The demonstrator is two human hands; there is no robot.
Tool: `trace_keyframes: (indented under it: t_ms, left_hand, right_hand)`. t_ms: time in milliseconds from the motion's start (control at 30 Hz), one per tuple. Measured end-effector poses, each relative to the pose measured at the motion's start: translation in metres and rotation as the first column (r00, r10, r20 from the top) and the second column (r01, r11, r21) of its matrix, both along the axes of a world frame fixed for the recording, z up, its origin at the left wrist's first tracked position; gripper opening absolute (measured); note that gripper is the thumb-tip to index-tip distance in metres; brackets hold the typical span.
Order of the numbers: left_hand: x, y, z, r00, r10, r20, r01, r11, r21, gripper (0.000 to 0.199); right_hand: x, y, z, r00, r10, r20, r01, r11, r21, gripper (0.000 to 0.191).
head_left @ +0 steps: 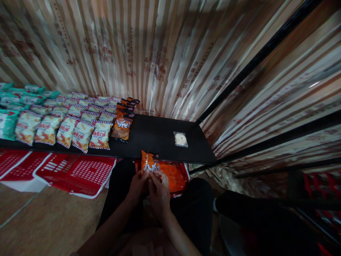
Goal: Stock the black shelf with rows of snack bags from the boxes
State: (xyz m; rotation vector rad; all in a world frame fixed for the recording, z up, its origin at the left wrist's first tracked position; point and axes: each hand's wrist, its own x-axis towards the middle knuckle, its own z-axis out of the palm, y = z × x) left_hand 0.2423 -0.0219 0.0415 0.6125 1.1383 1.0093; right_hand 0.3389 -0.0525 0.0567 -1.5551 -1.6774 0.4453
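Between my knees, just in front of the shelf edge, both hands hold an orange snack bag point(150, 161) by its near end. My left hand point(139, 183) pinches it from the left. My right hand point(159, 185) grips it from the right, with thumbs and fingertips close together. Below and beyond my hands, a red basket point(188, 175) contains more orange packaging point(174, 175). On the black shelf point(154, 133), similar orange bags point(122, 126) stand in a row at the right end of the stock. A small clear packet with a round white item point(180, 139) lies alone farther right.
Rows of cream snack bags point(101, 135) and teal bags point(7, 124) fill the shelf's left part. Red baskets point(80, 174) sit below it. A striped curtain point(149, 53) hangs behind. Dark metal poles point(255, 64) slant across the right side.
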Motion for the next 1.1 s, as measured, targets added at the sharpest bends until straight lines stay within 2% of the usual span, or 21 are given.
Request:
trace_keyframes:
  t_ms: [333, 467, 600, 733, 867, 1100]
  left_hand:
    - [-0.011, 0.000, -0.011, 0.998, 0.061, -0.009, -0.062, 0.996, -0.069, 0.055]
    - [-0.016, 0.000, -0.008, 0.996, 0.074, 0.052, -0.069, 0.993, -0.092, 0.056]
    - [-0.021, 0.003, -0.004, 0.991, 0.103, 0.080, -0.091, 0.986, -0.139, 0.052]
    - [-0.025, 0.006, -0.001, 0.989, 0.121, 0.080, -0.107, 0.980, -0.166, 0.045]
    - [-0.028, 0.008, 0.004, 0.987, 0.131, 0.092, -0.117, 0.982, -0.149, 0.041]
    - [-0.036, 0.009, 0.018, 0.993, 0.112, 0.039, -0.099, 0.966, -0.238, 0.040]
  right_hand:
    - [-0.004, 0.011, -0.008, 0.981, 0.004, -0.193, -0.003, 1.000, 0.002, 0.027]
    - [-0.004, 0.020, -0.013, 0.973, -0.070, -0.220, 0.062, 0.997, -0.044, 0.019]
    - [-0.003, 0.027, -0.018, 0.923, -0.167, -0.347, 0.112, 0.978, -0.174, 0.034]
    - [-0.005, 0.032, -0.025, 0.802, -0.207, -0.560, -0.007, 0.934, -0.356, 0.047]
    - [-0.010, 0.032, -0.031, 0.634, -0.250, -0.732, -0.130, 0.898, -0.419, 0.053]
    - [-0.010, 0.034, -0.018, 0.532, -0.209, -0.821, -0.361, 0.821, -0.443, 0.055]
